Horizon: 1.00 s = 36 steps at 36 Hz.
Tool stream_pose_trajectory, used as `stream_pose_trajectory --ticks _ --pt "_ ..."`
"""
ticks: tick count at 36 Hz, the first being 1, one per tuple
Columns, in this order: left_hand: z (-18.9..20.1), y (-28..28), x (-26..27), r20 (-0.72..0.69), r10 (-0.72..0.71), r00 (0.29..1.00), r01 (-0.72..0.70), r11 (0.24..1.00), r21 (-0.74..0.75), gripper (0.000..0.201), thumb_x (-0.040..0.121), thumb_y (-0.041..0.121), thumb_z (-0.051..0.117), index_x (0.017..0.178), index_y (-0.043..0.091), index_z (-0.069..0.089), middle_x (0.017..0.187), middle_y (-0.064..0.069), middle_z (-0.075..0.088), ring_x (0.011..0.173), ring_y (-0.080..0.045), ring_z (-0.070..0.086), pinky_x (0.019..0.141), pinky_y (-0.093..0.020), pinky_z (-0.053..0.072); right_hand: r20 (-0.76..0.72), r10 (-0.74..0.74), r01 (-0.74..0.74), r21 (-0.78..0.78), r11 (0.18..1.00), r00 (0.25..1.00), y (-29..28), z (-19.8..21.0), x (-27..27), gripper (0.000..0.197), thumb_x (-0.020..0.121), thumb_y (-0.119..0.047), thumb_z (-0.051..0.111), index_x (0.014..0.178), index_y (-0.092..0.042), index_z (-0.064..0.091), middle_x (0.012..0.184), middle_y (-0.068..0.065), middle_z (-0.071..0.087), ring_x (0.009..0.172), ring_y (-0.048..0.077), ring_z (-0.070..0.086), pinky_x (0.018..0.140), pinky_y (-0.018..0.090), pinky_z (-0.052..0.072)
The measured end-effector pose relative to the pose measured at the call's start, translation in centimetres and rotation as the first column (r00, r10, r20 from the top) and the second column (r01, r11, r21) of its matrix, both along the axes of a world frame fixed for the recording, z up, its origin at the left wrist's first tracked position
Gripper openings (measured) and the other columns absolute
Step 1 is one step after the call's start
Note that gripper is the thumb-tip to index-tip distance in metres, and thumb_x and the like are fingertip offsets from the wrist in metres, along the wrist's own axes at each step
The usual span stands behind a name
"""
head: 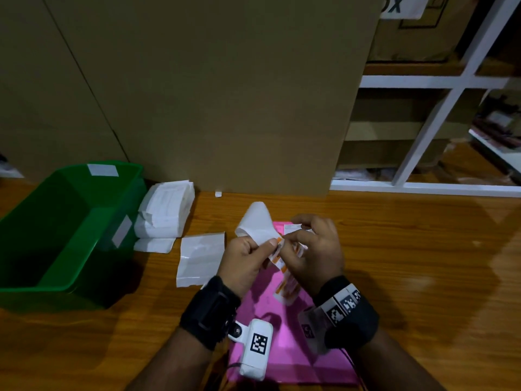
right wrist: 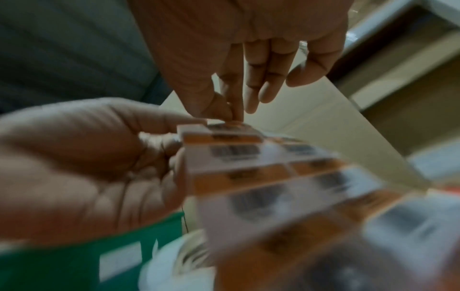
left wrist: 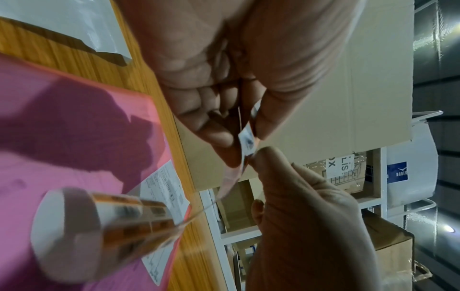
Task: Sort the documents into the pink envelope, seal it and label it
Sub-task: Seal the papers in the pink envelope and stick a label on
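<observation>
The pink envelope [head: 282, 348] lies flat on the wooden table, partly under both hands, with a printed white label [left wrist: 161, 187] near its far edge. My left hand [head: 267, 246] pinches a strip of orange-and-white barcode labels [head: 284, 275] just above the envelope. The strip's rolled end [left wrist: 99, 216] hangs over the pink surface, and its white backing [head: 256, 221] curls upward. My right hand [head: 287, 238] pinches the strip's top edge [right wrist: 231, 120] between thumb and forefinger. The wrist views are blurred.
A green bin [head: 56, 221] stands at the left. Beside it lie a stack of white documents [head: 166, 213] and a white sheet [head: 200, 258]. A tall cardboard box [head: 225, 94] stands behind, and white shelving [head: 423, 108] with boxes fills the right.
</observation>
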<state>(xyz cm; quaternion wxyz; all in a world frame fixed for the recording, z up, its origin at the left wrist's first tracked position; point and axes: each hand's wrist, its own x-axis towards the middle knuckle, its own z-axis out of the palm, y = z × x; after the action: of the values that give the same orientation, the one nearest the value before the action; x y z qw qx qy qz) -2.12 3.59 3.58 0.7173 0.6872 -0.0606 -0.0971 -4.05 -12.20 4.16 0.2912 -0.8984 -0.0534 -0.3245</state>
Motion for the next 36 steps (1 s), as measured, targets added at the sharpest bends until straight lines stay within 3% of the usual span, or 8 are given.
stream_pose_trajectory --ticks 6,10,14,18,22,26,30,36 --pt "0.0 0.1 0.1 -0.008 0.001 1.000 0.000 1.000 0.022 0.039 0.093 0.025 0.071 0.058 0.009 0.066 0.055 -0.011 0.053 0.054 -0.021 0.040 0.057 -0.036 0.032 -0.085 -0.026 0.030 0.046 0.998 0.996 -0.4 0.7 0.4 0.007 0.071 -0.015 0.076 0.072 -0.021 0.075 0.101 -0.004 0.067 0.095 0.017 0.055 0.076 0.023 0.035" --pt "-0.4 0.0 0.1 0.043 0.002 0.999 -0.003 1.000 0.030 0.049 0.096 0.021 0.069 0.052 0.005 0.057 0.050 -0.009 0.041 0.049 -0.020 0.032 0.052 -0.034 0.027 -0.071 0.034 -0.035 -0.014 0.999 0.997 -0.1 0.7 0.3 0.015 0.073 -0.029 0.071 0.081 -0.018 0.078 0.106 0.000 0.067 0.098 0.014 0.052 0.079 0.022 0.035" --pt "0.0 -0.3 -0.4 0.025 -0.041 0.999 0.041 0.999 -0.010 0.054 0.096 0.006 0.064 0.044 0.017 0.059 0.041 0.011 0.040 0.039 -0.002 0.030 0.046 -0.018 0.028 -0.038 0.030 -0.030 -0.009 1.000 0.999 0.2 0.6 0.3 0.020 0.074 -0.033 0.067 0.079 -0.016 0.077 0.106 0.001 0.067 0.094 0.017 0.053 0.078 0.027 0.039" --pt "0.5 -0.4 -0.7 0.054 -0.072 0.996 0.075 0.995 -0.063 0.030 0.096 -0.002 0.060 0.069 0.010 0.063 0.044 0.014 0.054 0.041 0.005 0.046 0.049 -0.008 0.036 -0.023 0.026 -0.027 -0.029 0.999 0.999 0.2 0.6 0.2 0.011 0.074 -0.026 0.072 0.078 -0.017 0.077 0.105 0.001 0.067 0.093 0.019 0.053 0.077 0.027 0.037" --pt "0.2 -0.3 -0.5 0.078 -0.046 0.996 0.051 0.997 -0.065 0.013 0.096 0.000 0.062 0.103 -0.009 0.068 0.058 0.012 0.064 0.053 0.004 0.054 0.055 -0.012 0.042 0.013 0.036 -0.035 -0.043 0.998 0.999 0.3 0.5 0.3 0.013 0.076 -0.029 0.070 0.077 -0.017 0.077 0.105 0.001 0.067 0.094 0.020 0.052 0.076 0.029 0.039" --pt "0.1 -0.2 -0.4 0.102 -0.028 0.994 0.026 0.999 0.022 0.007 0.095 0.009 0.067 0.096 0.006 0.072 0.061 0.005 0.061 0.054 -0.007 0.050 0.055 -0.022 0.040 0.034 0.047 -0.044 -0.060 0.997 0.998 0.5 0.3 0.3 0.011 0.076 -0.027 0.070 0.076 -0.017 0.076 0.106 0.002 0.067 0.094 0.023 0.052 0.075 0.034 0.042" --pt "0.0 -0.1 -0.4 0.087 -0.008 0.996 0.006 1.000 0.017 0.028 0.090 0.032 0.074 0.092 0.005 0.068 0.065 -0.029 0.051 0.059 -0.024 0.042 0.052 -0.045 0.035 0.028 0.034 -0.033 -0.064 0.997 0.999 0.6 -0.1 0.4 0.006 0.074 -0.022 0.071 0.074 -0.017 0.075 0.106 0.002 0.067 0.093 0.025 0.054 0.071 0.040 0.045" --pt "0.0 -0.2 -0.6 0.122 -0.059 0.991 0.057 0.998 0.020 0.005 0.095 0.009 0.068 0.091 0.006 0.069 0.060 0.010 0.060 0.053 -0.006 0.050 0.054 -0.022 0.039 0.038 0.040 -0.039 -0.031 0.999 0.998 0.6 -0.4 0.5 0.006 0.072 -0.019 0.068 0.070 -0.016 0.073 0.103 0.001 0.067 0.092 0.022 0.053 0.070 0.038 0.045"
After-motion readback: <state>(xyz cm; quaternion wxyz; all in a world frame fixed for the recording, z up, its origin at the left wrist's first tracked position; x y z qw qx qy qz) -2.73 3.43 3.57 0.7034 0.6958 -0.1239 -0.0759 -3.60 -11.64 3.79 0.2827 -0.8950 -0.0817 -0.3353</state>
